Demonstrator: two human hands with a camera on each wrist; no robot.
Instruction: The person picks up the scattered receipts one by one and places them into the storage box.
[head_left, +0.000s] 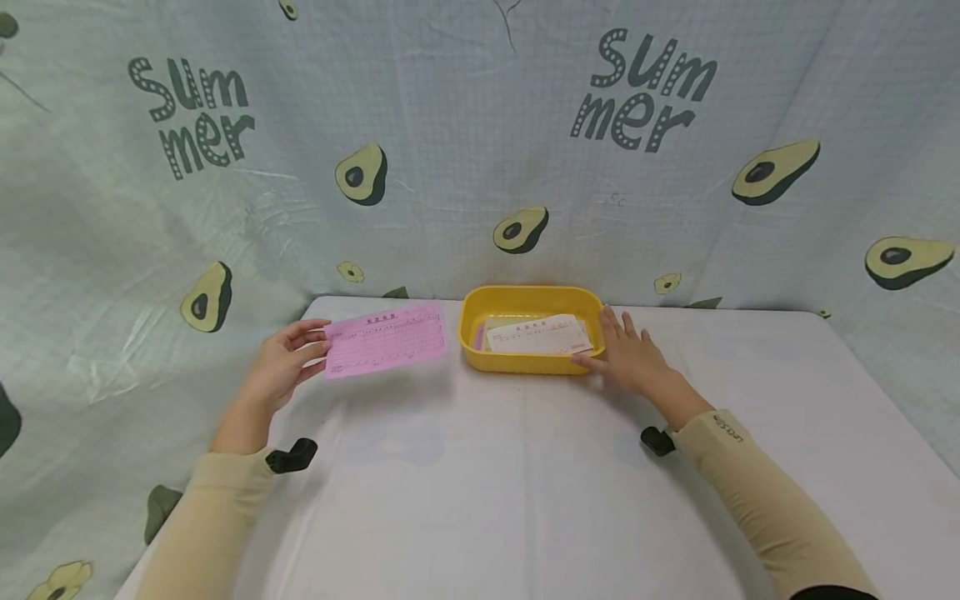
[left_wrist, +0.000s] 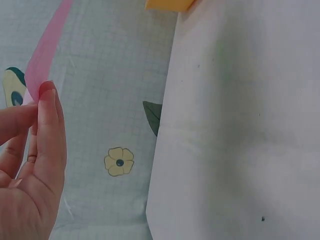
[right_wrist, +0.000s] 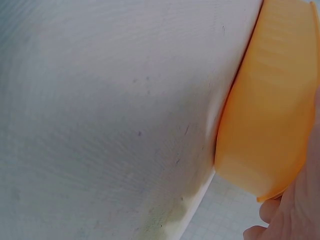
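Observation:
My left hand [head_left: 279,364] pinches the left edge of a pink printed paper form [head_left: 386,340] between thumb and fingers. The sheet is raised above the table, its printed side facing me. In the left wrist view the pink sheet [left_wrist: 46,55] appears nearly edge-on, caught at the fingertips. My right hand [head_left: 632,358] rests against the right end of a yellow plastic basket [head_left: 525,363], fingers extended along the rim and thumb near the front corner. Inside the basket lie a white printed form [head_left: 540,335] and other paper, partly covered by it.
The basket stands at the back of a white-covered table [head_left: 480,483], close to a hanging cloth [head_left: 450,125] printed with avocados and lettering. A small black device is strapped at each wrist. The table's back edge runs just behind the basket.

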